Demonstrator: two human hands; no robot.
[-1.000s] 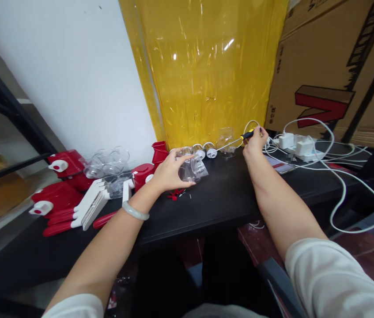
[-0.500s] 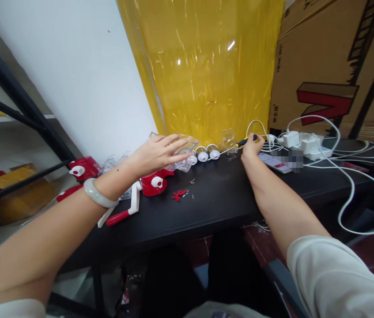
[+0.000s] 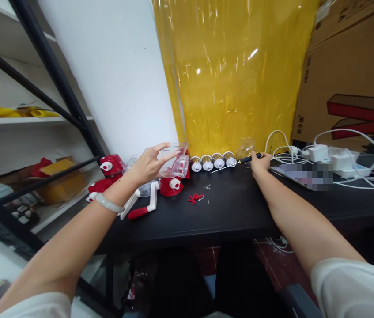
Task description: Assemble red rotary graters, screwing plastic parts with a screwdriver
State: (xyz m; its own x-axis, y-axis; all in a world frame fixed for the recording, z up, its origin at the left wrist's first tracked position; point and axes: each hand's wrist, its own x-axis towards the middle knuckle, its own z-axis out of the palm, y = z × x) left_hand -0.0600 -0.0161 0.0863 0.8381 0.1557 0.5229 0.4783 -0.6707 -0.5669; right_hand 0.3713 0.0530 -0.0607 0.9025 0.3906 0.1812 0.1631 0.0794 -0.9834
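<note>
My left hand (image 3: 153,164) has its fingers around a clear plastic housing (image 3: 179,160), which sits over a red plastic base (image 3: 170,186) with a white round fitting. In my right hand (image 3: 260,163) is a screwdriver (image 3: 248,159), gripped by its black and yellow handle; its long shaft points left, past a row of several cylinders (image 3: 207,164) with white ends. Small red pieces (image 3: 194,198) and tiny metal screws (image 3: 207,187) lie on the tabletop in front. A white crank handle (image 3: 153,197) with a red grip lies below my left hand.
More red bases (image 3: 111,164) stand at the left by a black-framed shelf (image 3: 46,66). To the right are a phone (image 3: 294,173), white chargers (image 3: 341,161) and looping white cables. Yellow plastic sheeting (image 3: 239,79) and a cardboard box (image 3: 342,66) rise behind the black table (image 3: 233,216).
The view has swung left, so things appear farther right. My left hand's fingers have bent around the clear housing, after lying stretched out over it. The screwdriver stays in my right hand.
</note>
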